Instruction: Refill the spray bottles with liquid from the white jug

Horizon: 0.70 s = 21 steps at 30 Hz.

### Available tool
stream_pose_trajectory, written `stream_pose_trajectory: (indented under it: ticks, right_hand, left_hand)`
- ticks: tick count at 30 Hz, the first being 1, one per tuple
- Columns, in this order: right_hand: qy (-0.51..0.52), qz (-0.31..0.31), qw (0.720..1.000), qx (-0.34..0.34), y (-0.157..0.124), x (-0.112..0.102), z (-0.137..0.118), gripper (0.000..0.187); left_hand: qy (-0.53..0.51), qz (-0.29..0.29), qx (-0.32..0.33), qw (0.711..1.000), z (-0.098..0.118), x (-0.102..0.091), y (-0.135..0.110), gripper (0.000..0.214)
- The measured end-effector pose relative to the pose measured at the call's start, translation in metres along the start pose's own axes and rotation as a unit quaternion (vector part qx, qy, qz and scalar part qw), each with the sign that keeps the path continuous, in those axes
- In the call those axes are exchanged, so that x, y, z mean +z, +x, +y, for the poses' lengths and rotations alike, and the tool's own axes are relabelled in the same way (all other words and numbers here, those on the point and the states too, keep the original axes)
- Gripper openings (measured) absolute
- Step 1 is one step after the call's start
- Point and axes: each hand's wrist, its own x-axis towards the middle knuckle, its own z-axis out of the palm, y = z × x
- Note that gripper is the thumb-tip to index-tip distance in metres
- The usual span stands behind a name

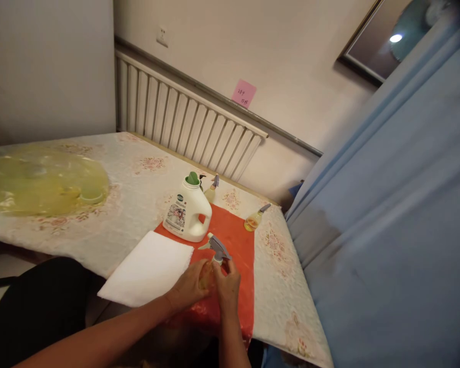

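A spray bottle (pixel 206 276) with a grey trigger head stands between my two hands over the red sheet (pixel 245 271). My left hand (pixel 189 283) is wrapped round its clear body, which looks to hold yellowish liquid. At the neck, just under the trigger head, my right hand (pixel 227 281) has its fingers closed on the collar. Beyond them a white jug (pixel 191 212) with a handle, a printed label and a green part in its mouth rests on the red sheet. Left of my hands lies a folded white cloth or paper (pixel 149 268).
Another spray bottle (pixel 253 220) stands at the right, and one more (pixel 210 193) is partly behind the jug. A yellow plastic bag (pixel 46 179) lies at the left of the flowered tablecloth (pixel 138 189). A radiator (pixel 184 117) lines the wall; a blue curtain (pixel 387 204) hangs right.
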Motion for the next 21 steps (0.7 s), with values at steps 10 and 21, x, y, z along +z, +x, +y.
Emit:
stream_pose_trajectory:
  ticks: [10, 21]
  right_hand:
    - [0.054, 0.007, 0.999, -0.008, -0.004, -0.006, -0.026, 0.026]
    - [0.234, 0.071, 0.968, 0.051, 0.004, -0.021, -0.04, 0.036]
  left_hand:
    - [0.062, -0.007, -0.083, 0.995, -0.006, -0.007, -0.018, 0.078]
    - [0.067, -0.01, -0.086, 0.994, -0.006, -0.013, -0.027, 0.072]
